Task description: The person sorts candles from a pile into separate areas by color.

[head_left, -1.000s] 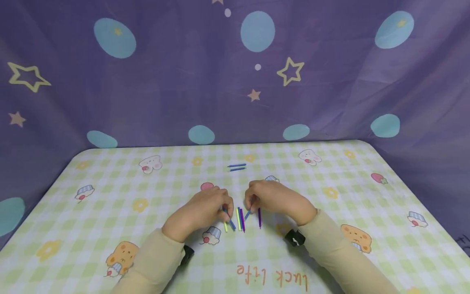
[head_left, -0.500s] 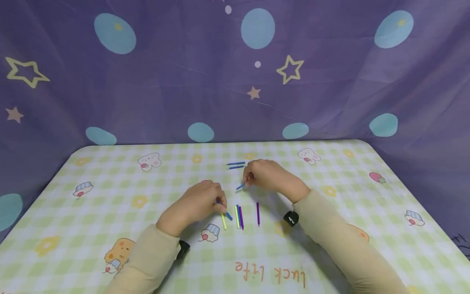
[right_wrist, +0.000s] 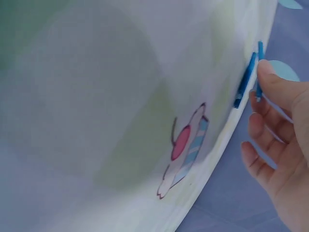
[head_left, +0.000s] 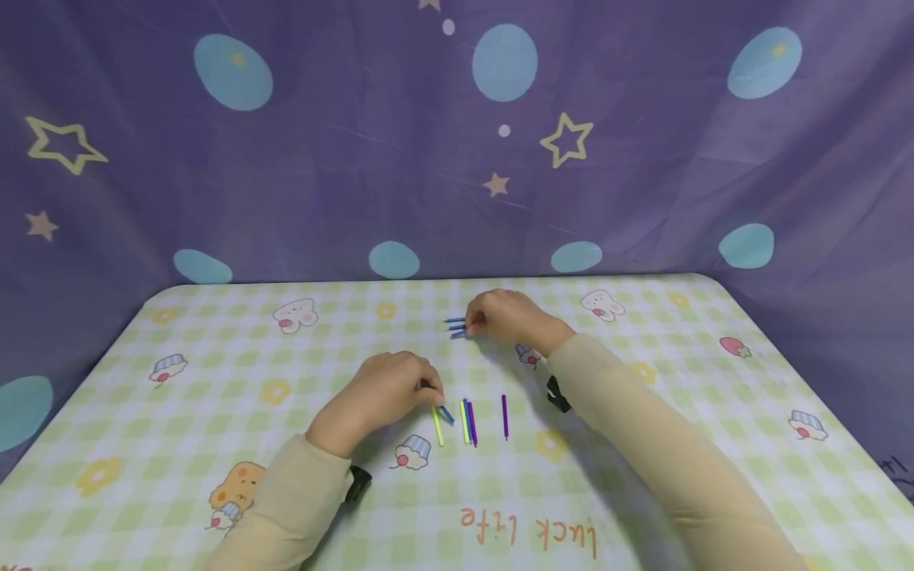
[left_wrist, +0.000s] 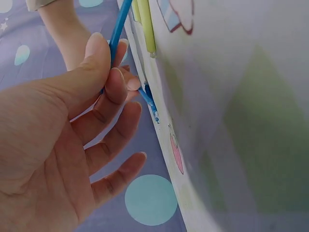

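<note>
My left hand (head_left: 389, 388) pinches a thin blue stick (left_wrist: 119, 26) between thumb and fingertips, its lower end tilted just above a yellow-green stick (head_left: 439, 430). In the left wrist view the other fingers are loosely bent. Farther back, my right hand (head_left: 510, 317) pinches another thin blue stick (right_wrist: 260, 49) by thumb and forefinger, close beside two blue sticks (head_left: 453, 320) lying side by side; its fingers cover their right ends. Between the hands and nearer me lie a yellow-green stick (head_left: 463, 420), a blue one and a purple stick (head_left: 473, 427), close together.
A single purple stick (head_left: 505, 417) lies apart, right of the small group. The table has a green-and-white checked cloth (head_left: 343, 492) with printed pictures. A purple curtain (head_left: 321, 174) hangs behind its far edge.
My right hand has carried its blue stick away from the small group to the two blue sticks at the back. The left hand has shifted slightly back and left, still holding its blue stick.
</note>
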Available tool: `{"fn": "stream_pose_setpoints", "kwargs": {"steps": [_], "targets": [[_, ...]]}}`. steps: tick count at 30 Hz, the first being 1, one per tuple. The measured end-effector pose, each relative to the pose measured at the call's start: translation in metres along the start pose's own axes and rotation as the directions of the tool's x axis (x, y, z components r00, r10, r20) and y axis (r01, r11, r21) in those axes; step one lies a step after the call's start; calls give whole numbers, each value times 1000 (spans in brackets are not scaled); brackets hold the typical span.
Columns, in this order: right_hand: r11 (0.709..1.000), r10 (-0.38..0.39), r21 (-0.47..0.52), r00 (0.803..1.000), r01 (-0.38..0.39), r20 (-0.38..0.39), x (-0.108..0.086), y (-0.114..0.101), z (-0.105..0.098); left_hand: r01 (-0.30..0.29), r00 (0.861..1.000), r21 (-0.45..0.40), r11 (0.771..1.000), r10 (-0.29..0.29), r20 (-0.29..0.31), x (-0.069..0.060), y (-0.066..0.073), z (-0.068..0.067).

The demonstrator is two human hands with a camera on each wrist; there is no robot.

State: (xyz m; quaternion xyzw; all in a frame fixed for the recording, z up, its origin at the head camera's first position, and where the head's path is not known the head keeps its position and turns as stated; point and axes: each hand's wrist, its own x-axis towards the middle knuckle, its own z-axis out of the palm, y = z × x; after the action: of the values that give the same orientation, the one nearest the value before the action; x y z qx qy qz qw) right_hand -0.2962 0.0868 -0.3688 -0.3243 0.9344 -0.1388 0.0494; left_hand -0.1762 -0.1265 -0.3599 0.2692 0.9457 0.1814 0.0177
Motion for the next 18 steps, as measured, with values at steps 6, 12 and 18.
{"fn": "stream_pose_setpoints", "kwargs": {"steps": [6,12,18], "targets": [[999,-29,-43,1000,28,-12,5,2,1,-2,1000,-1,1000,2,0,0,1,-1],[994,-45,-98,999,45,9,8,1,1,0,1000,-10,1000,0,7,-1,1,-2],[993,-35,-113,999,38,26,9,1,1,12,1000,-18,1000,-12,19,-3,0,-4]]}}
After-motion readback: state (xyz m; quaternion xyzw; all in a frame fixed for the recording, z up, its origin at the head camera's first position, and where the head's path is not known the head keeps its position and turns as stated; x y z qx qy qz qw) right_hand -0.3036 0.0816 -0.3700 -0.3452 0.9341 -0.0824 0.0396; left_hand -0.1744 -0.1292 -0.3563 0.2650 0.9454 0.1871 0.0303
